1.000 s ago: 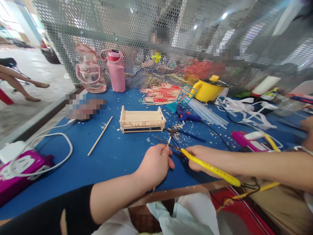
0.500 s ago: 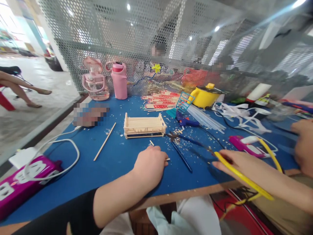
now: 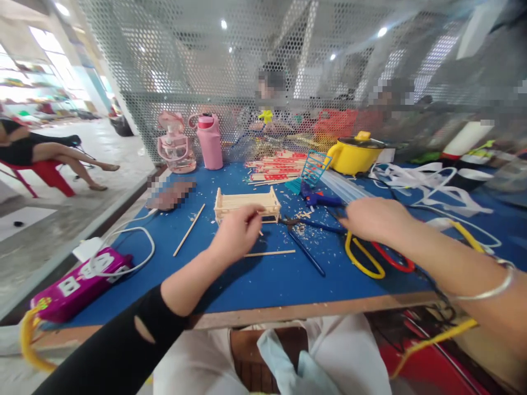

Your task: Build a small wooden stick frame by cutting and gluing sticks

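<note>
My left hand (image 3: 239, 233) is closed, pinching a short wooden stick (image 3: 260, 231) just in front of a small rack of pale sticks (image 3: 247, 201), whose near side it partly hides. My right hand (image 3: 368, 218) is seen from its back, fingers curled down behind a yellow looped handle (image 3: 364, 272) and a red one (image 3: 397, 263); what they hold is hidden. Blue-handled pliers (image 3: 307, 255) lie spread between my hands. One long stick (image 3: 275, 253) lies near my left hand, another (image 3: 189, 230) farther left.
A blue glue gun (image 3: 323, 200), red-and-white packets (image 3: 278, 166) and a yellow pot (image 3: 356, 156) stand or lie behind. Two pink bottles (image 3: 211, 144) are at the back left. A purple power strip (image 3: 80, 285) with a white cable lies left. Wood crumbs are scattered around the pliers.
My left hand has moved up and left to the rack. My right hand has moved forward, and the yellow handle now hangs below it. The other person's hand is no longer visible at the right edge.
</note>
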`<control>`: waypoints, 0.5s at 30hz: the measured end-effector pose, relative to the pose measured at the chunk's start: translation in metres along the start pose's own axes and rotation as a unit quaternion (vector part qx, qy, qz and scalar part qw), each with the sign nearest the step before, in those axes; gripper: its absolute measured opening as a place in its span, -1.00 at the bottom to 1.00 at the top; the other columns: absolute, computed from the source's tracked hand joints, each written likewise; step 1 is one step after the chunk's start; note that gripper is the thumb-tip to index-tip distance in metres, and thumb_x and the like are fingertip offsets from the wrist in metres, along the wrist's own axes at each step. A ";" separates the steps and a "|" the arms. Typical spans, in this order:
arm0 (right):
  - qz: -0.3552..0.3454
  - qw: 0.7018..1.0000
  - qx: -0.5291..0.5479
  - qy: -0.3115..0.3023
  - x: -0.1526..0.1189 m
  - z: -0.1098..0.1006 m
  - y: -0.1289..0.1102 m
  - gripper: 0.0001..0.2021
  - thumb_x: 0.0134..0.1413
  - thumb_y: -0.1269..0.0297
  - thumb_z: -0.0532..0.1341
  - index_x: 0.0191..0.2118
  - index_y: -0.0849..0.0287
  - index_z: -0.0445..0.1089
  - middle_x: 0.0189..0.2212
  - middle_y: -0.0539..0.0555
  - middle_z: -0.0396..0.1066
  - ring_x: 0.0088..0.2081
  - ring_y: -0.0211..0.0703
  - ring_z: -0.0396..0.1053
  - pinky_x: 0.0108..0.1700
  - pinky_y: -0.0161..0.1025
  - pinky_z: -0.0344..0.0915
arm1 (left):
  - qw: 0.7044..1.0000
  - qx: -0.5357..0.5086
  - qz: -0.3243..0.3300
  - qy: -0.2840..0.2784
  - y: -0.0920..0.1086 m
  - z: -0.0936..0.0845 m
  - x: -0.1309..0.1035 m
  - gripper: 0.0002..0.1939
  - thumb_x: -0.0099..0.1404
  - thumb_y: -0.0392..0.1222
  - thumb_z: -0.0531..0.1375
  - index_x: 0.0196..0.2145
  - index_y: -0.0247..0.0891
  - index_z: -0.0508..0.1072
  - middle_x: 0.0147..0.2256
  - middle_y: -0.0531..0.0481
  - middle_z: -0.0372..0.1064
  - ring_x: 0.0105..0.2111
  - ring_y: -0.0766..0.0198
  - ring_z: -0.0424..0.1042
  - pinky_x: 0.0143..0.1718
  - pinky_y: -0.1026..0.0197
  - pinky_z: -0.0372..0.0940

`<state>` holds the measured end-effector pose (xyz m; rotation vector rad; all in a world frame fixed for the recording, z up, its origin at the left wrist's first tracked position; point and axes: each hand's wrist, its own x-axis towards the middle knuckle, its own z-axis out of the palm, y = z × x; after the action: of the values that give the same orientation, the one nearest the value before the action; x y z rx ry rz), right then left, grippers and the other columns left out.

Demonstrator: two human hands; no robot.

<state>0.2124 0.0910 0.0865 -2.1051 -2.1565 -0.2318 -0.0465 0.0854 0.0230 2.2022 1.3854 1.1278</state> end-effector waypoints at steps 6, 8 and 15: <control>-0.180 0.978 0.073 -0.077 -0.002 0.036 -0.106 -0.77 0.15 0.19 0.13 -0.36 0.13 0.51 -0.33 0.12 0.54 -0.23 -0.07 0.48 -0.22 -0.23 0.31 | 0.981 0.009 -0.071 0.179 -0.037 -0.044 0.020 -0.73 0.24 -0.32 -0.03 -0.29 -0.30 0.46 -0.57 0.10 0.26 -0.58 0.36 0.19 -0.52 0.32 0.12; -0.183 0.976 0.080 -0.085 -0.001 0.050 -0.122 -0.74 0.17 0.17 0.13 -0.35 0.20 0.48 -0.33 0.16 0.52 -0.23 -0.05 0.47 -0.19 -0.17 0.33 | 0.984 0.028 -0.047 0.167 -0.039 -0.051 0.021 -0.67 0.29 -0.22 -0.02 -0.06 -0.30 0.42 -0.52 0.08 0.31 -0.54 0.33 0.25 -0.44 0.29 0.19; -0.193 0.967 0.116 -0.122 0.002 0.050 -0.122 -0.85 0.17 0.31 0.17 -0.30 0.28 0.43 -0.28 0.18 0.48 -0.20 -0.07 0.45 -0.14 -0.07 0.35 | 0.957 0.205 0.053 -0.199 -0.026 -0.047 0.047 -0.45 0.13 -0.13 0.20 0.09 -0.27 0.36 -0.04 -0.18 0.42 -0.06 0.02 0.36 -0.06 0.10 0.21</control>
<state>0.0912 0.0996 0.0348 -1.6470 -2.5753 0.2515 -0.0876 0.1316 0.0587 2.6266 1.4241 0.4003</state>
